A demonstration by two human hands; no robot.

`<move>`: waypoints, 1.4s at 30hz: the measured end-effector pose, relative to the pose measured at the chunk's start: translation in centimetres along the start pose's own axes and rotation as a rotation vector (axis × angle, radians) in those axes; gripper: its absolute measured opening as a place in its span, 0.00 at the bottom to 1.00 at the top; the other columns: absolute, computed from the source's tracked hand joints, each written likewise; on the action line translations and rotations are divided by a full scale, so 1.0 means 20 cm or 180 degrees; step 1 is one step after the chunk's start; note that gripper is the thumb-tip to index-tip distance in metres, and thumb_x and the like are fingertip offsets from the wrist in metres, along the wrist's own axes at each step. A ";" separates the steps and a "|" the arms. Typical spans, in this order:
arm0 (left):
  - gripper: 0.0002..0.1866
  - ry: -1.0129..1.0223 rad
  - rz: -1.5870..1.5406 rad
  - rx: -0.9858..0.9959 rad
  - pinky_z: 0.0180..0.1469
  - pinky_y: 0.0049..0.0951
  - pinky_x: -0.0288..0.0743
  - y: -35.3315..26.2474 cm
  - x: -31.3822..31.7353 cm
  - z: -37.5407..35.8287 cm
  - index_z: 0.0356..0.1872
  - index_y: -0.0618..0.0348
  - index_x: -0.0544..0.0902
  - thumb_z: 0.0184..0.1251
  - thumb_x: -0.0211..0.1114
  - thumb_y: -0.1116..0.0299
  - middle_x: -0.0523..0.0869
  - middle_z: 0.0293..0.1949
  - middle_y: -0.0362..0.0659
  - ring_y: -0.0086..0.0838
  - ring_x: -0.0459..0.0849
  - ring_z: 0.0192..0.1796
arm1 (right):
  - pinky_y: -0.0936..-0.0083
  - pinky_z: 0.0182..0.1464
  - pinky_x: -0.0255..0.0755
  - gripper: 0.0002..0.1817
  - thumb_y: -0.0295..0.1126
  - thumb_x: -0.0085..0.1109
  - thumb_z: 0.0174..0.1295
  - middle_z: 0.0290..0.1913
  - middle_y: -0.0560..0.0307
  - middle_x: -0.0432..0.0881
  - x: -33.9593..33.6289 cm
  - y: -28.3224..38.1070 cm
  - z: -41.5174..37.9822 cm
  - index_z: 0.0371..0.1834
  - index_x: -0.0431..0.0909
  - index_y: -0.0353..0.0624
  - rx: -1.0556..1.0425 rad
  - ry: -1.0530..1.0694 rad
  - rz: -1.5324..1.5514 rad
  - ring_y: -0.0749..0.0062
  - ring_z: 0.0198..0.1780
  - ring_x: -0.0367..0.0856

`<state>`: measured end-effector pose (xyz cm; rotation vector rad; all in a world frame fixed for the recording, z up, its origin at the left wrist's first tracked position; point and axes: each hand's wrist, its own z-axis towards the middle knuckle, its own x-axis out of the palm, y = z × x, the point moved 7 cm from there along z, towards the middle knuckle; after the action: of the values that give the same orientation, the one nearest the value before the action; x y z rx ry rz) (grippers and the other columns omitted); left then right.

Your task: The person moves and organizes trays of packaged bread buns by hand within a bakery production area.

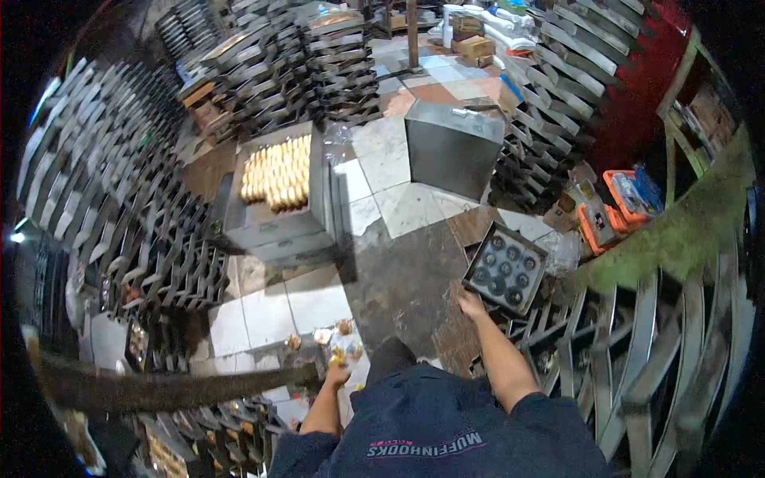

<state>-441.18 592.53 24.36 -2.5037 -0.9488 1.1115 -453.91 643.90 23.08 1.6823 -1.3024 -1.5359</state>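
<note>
A square metal tray (535, 298) with several dark round pieces in it lies to the right of my body. My right hand (471, 304) is at its near left corner, with the fingers closed on the edge. Low on the left, my left hand (338, 372) is closed round something small and yellowish that I cannot make out. Just beyond that hand, a few small pale and brown items (322, 336) sit close to the floor tiles.
Left of centre, rows of golden baked pieces (276, 173) fill a metal box (275, 239). A closed metal box (454, 147) stands farther back. Tall stacks of metal trays (103, 159) line both sides. Orange crates (629, 196) sit at the right, near a green surface (677, 239).
</note>
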 end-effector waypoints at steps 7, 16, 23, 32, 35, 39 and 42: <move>0.26 0.0295 -0.0597 -0.1362 0.27 0.38 0.73 0.37 -0.22 0.32 0.51 0.67 0.79 0.53 0.62 0.59 0.84 0.30 0.54 0.38 0.82 0.27 | 0.69 0.43 0.73 0.17 0.36 0.58 0.59 0.41 0.47 0.84 -0.05 1.11 1.27 0.46 0.78 0.34 -0.0503 -0.0061 0.0520 0.63 0.41 0.82; 0.18 -0.1204 -0.2493 -0.0983 0.31 0.31 0.76 -0.83 -1.05 1.49 0.45 0.62 0.82 0.54 0.63 0.65 0.86 0.33 0.47 0.30 0.82 0.29 | 0.60 0.38 0.75 0.36 0.41 0.64 0.54 0.42 0.43 0.80 0.20 0.85 2.37 0.65 0.64 0.39 0.0576 0.1370 -0.1256 0.56 0.40 0.79; 0.22 -0.2243 -0.2112 -0.0418 0.49 0.36 0.75 -1.60 -1.49 1.87 0.50 0.63 0.79 0.54 0.65 0.63 0.85 0.42 0.56 0.42 0.84 0.44 | 0.54 0.61 0.64 0.45 0.42 0.73 0.37 0.54 0.32 0.71 -0.35 1.51 3.67 0.63 0.64 0.42 -0.1302 0.0627 -0.2320 0.37 0.56 0.69; 0.17 -0.0945 -0.3109 -0.2789 0.35 0.38 0.77 -1.74 -0.65 1.17 0.47 0.60 0.79 0.61 0.56 0.63 0.82 0.29 0.47 0.38 0.82 0.31 | 0.62 0.52 0.74 0.56 0.63 0.79 0.23 0.51 0.37 0.79 -0.80 1.08 4.72 0.52 0.75 0.26 0.0567 0.1997 -0.2059 0.54 0.52 0.80; 0.11 -0.0825 -0.3674 -0.3142 0.29 0.35 0.75 -1.94 -0.52 1.04 0.42 0.59 0.81 0.61 0.58 0.67 0.79 0.24 0.45 0.34 0.80 0.29 | 0.62 0.46 0.76 0.54 0.68 0.76 0.22 0.39 0.40 0.83 -0.76 0.93 4.60 0.43 0.79 0.26 0.0337 0.1660 -0.2212 0.54 0.43 0.83; 0.14 0.0666 -0.1934 -0.1712 0.34 0.38 0.79 -1.88 -0.33 1.46 0.41 0.63 0.79 0.60 0.62 0.63 0.80 0.31 0.50 0.39 0.82 0.33 | 0.62 0.45 0.76 0.47 0.66 0.75 0.28 0.37 0.37 0.84 -0.72 1.14 4.41 0.39 0.82 0.28 -0.0028 0.1543 -0.2477 0.48 0.43 0.84; 0.20 -0.1345 -0.0732 -0.1424 0.48 0.42 0.76 -1.97 -0.69 1.87 0.48 0.57 0.82 0.58 0.60 0.58 0.84 0.44 0.56 0.51 0.83 0.46 | 0.61 0.44 0.75 0.47 0.65 0.75 0.28 0.35 0.35 0.83 -0.58 1.39 4.37 0.37 0.81 0.27 -0.0309 0.1562 -0.2204 0.48 0.41 0.84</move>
<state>-493.80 612.02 24.74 -2.4235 -1.7210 1.5198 -543.98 662.62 32.31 2.3876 -0.3971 -1.3405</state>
